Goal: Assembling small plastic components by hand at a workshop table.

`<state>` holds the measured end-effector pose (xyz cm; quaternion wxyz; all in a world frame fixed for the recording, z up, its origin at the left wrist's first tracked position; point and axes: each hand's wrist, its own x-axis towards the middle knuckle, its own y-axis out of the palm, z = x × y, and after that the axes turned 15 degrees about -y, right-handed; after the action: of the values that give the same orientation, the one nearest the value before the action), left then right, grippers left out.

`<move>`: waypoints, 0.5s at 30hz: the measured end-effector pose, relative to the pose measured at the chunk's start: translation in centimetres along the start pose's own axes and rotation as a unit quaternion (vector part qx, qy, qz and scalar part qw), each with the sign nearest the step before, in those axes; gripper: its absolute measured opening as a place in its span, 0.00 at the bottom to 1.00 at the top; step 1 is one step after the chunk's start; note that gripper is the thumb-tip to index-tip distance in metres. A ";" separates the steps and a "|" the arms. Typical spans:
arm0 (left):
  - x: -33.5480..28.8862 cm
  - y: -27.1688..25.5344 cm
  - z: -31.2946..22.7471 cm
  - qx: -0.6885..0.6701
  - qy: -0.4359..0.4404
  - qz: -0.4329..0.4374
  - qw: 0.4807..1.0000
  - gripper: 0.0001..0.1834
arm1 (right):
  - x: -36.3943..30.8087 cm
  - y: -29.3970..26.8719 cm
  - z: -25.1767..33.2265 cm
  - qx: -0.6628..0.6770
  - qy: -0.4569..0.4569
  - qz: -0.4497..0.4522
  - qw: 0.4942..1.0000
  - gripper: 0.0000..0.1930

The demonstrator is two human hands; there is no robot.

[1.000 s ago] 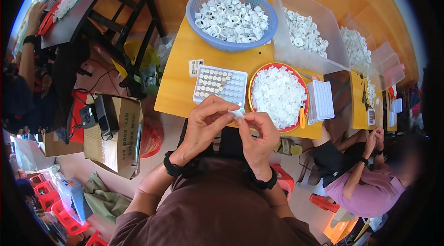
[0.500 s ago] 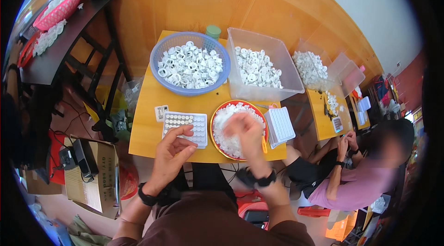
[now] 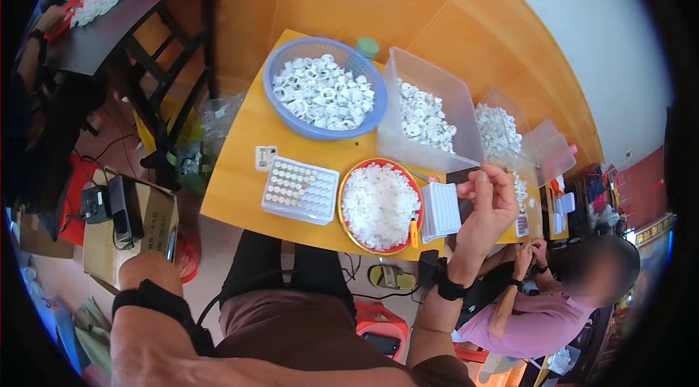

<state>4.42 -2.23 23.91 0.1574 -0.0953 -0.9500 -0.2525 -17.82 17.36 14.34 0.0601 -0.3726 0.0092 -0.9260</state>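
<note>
White ridged tray (image 3: pixel 441 210) just left of raised right hand (image 3: pixel 486 205) — fingers (image 3: pixel 502 177) curled, contents unclear; left hand hidden.

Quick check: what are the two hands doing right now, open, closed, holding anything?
Left hand: lowered beside the cardboard box, grip cannot be told.
Right hand: raised, fingers curled; any held piece too small to tell.

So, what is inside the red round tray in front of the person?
The red round tray holds a heap of small white pieces that fills it almost to the rim. The heap covers the tray's bottom, so nothing beneath it can be seen.
</note>
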 end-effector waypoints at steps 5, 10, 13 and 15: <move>0.3 2.4 -0.1 -0.054 0.018 -0.021 0.998 0.11 | -1.2 -0.7 0.0 0.015 0.013 0.013 1.000 0.06; -0.6 3.7 1.5 -0.079 0.059 -0.026 0.995 0.10 | -3.5 -0.2 -1.0 0.035 0.059 0.055 0.996 0.06; -0.6 4.0 2.4 -0.097 0.094 -0.013 0.991 0.11 | -4.3 0.3 -1.4 0.049 0.070 0.063 0.994 0.06; -0.6 4.0 2.8 -0.109 0.115 -0.009 0.987 0.11 | -4.6 0.7 -1.7 0.061 0.077 0.067 0.993 0.05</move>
<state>5.28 2.56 23.22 0.2525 -0.0737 -0.8930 -0.3653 -15.63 17.21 9.84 0.1439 -0.2947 -0.0177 -0.9445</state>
